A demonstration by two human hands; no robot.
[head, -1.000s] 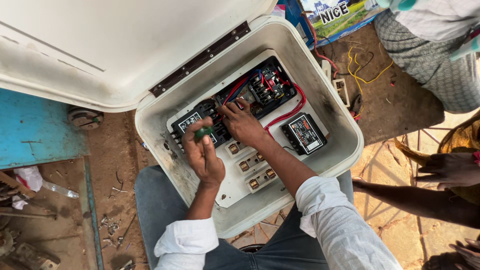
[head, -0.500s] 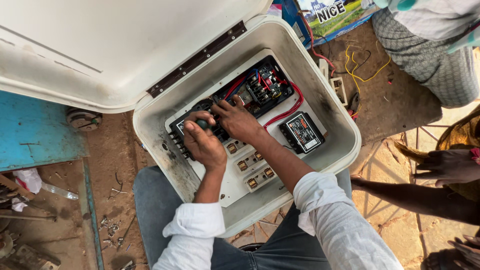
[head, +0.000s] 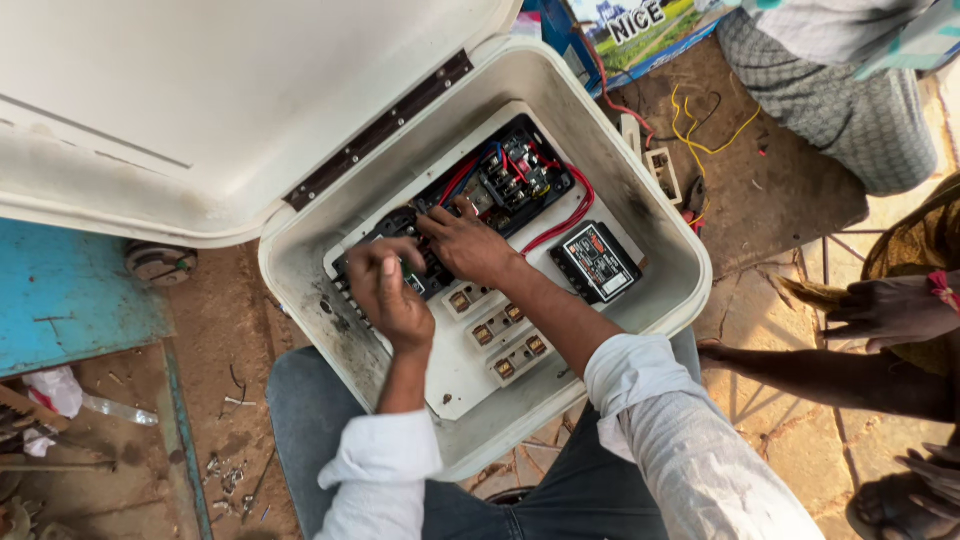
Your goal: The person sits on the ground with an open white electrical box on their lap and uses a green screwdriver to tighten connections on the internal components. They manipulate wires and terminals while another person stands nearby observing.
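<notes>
The enclosure box (head: pixel 655 215) around both hands is off-white with dark smudges. Under the right hand (head: pixel 470 243), components are black (head: pixel 515 180) with red wires (head: pixel 560 225). Right of that hand, a black module (head: pixel 597 262) carries a red-and-white label. Both sleeves (head: pixel 385 455) are white. Left of the left hand (head: pixel 392 295), a panel (head: pixel 65 295) is blue. Yellow wires (head: pixel 700 135) lie beyond the box.

To my left I see a blue board (head: pixel 70 300) on the dirt, with a round metal part (head: pixel 160 263) just beside its upper corner. Loose yellow wires (head: pixel 705 135) lie at upper right. Another person's hand (head: pixel 885 310) rests at the right edge.
</notes>
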